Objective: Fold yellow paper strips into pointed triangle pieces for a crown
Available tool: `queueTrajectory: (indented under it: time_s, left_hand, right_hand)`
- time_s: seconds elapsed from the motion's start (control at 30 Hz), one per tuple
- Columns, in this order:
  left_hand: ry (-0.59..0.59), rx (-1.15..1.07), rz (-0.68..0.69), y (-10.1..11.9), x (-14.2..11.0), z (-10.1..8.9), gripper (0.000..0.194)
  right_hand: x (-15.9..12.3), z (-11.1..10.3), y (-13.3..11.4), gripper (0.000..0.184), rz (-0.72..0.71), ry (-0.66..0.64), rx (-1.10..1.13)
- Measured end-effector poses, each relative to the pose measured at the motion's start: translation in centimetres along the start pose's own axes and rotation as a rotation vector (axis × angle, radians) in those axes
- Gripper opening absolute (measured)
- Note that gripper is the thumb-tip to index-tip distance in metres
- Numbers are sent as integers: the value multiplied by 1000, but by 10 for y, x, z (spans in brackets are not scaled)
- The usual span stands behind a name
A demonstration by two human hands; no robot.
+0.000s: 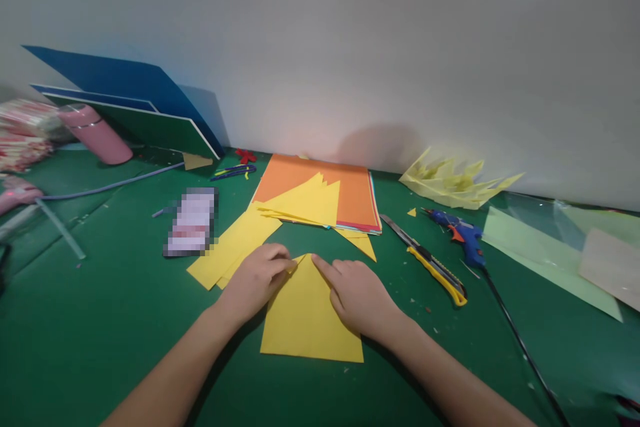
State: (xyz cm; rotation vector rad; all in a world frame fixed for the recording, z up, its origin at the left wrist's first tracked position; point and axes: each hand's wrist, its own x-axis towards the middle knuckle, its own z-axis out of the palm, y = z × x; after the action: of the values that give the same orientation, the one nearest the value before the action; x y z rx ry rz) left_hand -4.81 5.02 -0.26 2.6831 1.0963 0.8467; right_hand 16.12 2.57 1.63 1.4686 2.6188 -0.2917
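We are working on the green counter [150, 360] with yellow paper [313, 320] lying under both hands. Our left hand's fingers [281, 265] are pinching a small flap at its top edge; our right hand's fingers [323, 270] are pressing beside that flap, index extended, not gripping. Just beyond the fingers, cut yellow pieces [305, 203] are resting on an orange-topped paper stack [285, 177]. Left of them, a phone [193, 221] is lying flat; to their right, a yellow-handled cutter [435, 270] is lying near a blue glue gun [465, 237].
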Motion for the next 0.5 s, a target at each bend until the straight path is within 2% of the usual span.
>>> queueTrajectory:
  time_s: [0.33,0.5]
  left_hand:
    - [-135,-48,155,-8,1,-8,27]
    - [-176,-67,176,-10,2,-11,28]
  right_hand:
    - [0,0,1,56,-12,1,-16]
    - [0,0,2,56,-15,3,-9]
